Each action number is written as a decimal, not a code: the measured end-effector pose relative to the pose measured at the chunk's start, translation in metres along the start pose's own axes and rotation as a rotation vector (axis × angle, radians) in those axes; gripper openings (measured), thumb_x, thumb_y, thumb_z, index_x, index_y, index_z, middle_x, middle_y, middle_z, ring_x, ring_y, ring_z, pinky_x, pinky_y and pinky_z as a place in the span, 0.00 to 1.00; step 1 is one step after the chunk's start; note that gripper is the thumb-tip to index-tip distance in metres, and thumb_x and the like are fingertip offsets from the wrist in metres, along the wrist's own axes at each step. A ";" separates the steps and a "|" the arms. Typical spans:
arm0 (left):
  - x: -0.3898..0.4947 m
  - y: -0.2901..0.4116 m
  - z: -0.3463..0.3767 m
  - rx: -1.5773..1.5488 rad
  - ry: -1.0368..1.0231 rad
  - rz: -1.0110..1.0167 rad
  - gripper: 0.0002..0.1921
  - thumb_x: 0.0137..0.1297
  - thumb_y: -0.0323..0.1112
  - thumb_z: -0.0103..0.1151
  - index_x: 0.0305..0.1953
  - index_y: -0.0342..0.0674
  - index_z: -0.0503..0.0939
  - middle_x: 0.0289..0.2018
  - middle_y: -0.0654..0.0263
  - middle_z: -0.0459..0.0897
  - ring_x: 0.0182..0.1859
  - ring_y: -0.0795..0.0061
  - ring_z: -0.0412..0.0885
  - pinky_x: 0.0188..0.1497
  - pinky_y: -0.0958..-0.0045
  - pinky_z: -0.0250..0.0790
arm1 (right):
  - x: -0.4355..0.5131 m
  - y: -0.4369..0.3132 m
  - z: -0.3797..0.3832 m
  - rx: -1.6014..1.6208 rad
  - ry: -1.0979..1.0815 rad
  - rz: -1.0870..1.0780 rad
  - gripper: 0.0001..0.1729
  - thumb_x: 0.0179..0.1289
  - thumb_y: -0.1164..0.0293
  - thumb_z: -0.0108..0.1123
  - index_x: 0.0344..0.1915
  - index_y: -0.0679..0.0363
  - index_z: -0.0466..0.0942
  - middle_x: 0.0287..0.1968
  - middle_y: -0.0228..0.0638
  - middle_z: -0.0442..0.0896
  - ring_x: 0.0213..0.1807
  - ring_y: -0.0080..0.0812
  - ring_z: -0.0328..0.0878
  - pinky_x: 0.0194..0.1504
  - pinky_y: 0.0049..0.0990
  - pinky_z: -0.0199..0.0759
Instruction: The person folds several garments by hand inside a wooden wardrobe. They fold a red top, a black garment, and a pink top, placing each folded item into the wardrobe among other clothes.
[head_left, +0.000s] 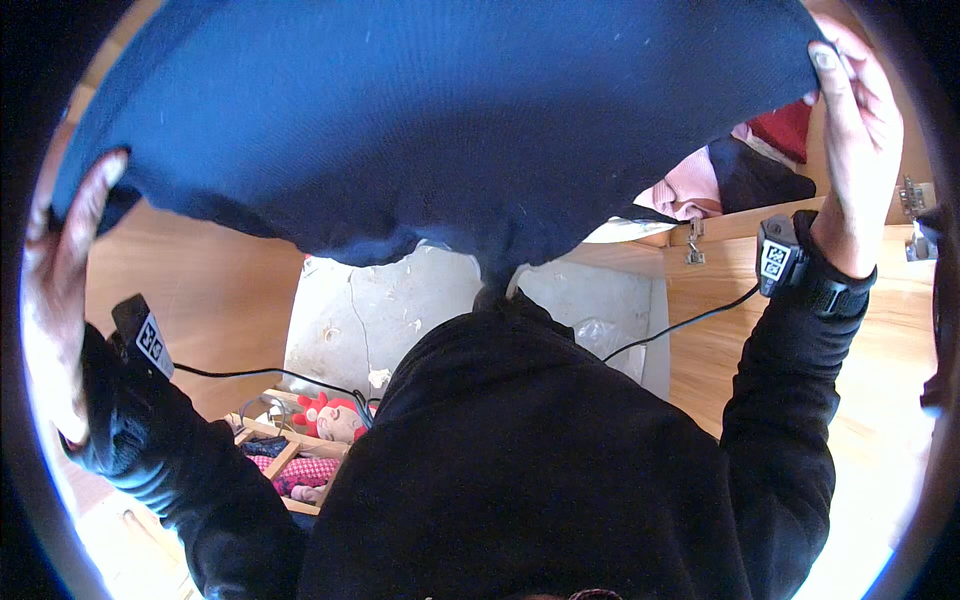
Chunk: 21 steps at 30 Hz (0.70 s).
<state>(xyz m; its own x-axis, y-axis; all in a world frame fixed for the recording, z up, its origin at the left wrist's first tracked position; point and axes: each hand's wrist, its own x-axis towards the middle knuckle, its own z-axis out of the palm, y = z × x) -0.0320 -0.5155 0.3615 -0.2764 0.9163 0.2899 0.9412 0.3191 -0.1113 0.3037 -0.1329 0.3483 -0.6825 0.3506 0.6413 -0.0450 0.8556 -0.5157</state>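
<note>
A large dark blue knitted garment (450, 112) is spread wide in front of me, held up by both hands. My left hand (71, 247), at the far left, pinches its lower left edge between thumb and fingers. At the upper right, my right hand (859, 105) grips the opposite edge with the thumb on top. The garment's lower edge hangs in loose folds near my chest. Its top runs beyond the picture, and the cloth hides much of what lies behind it.
Folded pink (694, 187), dark and red clothes lie in a wooden compartment at the right, by a metal hinge (696, 244). Wooden panels stand on both sides. A divided wooden drawer (281, 457) and a red plush toy (330, 420) are at lower left. Cables run from both wrist devices.
</note>
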 end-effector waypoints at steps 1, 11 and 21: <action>0.019 -0.008 0.007 0.079 0.019 0.011 0.18 0.68 0.31 0.51 0.59 0.45 0.72 0.51 0.59 0.79 0.52 0.72 0.79 0.57 0.73 0.70 | 0.006 0.005 0.006 0.027 0.042 0.003 0.08 0.66 0.78 0.51 0.41 0.62 0.78 0.35 0.27 0.81 0.33 0.17 0.75 0.36 0.14 0.68; 0.269 -0.006 0.161 0.227 0.142 -0.114 0.13 0.66 0.45 0.52 0.47 0.49 0.73 0.39 0.53 0.81 0.45 0.47 0.78 0.44 0.53 0.70 | 0.096 0.216 0.052 -0.298 0.002 -0.132 0.06 0.64 0.79 0.53 0.39 0.64 0.77 0.36 0.31 0.82 0.37 0.23 0.76 0.41 0.22 0.70; 0.168 0.060 0.324 0.142 0.091 0.122 0.05 0.49 0.26 0.55 0.24 0.43 0.69 0.20 0.61 0.70 0.24 0.60 0.72 0.26 0.59 0.63 | -0.053 0.292 0.130 -0.214 -0.209 -0.033 0.15 0.57 0.82 0.52 0.44 0.59 0.78 0.41 0.39 0.83 0.44 0.40 0.80 0.47 0.32 0.73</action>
<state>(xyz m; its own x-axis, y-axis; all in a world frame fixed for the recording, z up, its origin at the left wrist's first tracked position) -0.0852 -0.2643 0.0959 -0.1367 0.9266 0.3504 0.9279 0.2436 -0.2821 0.2318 0.0488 0.0897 -0.8194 0.2547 0.5136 0.0703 0.9338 -0.3509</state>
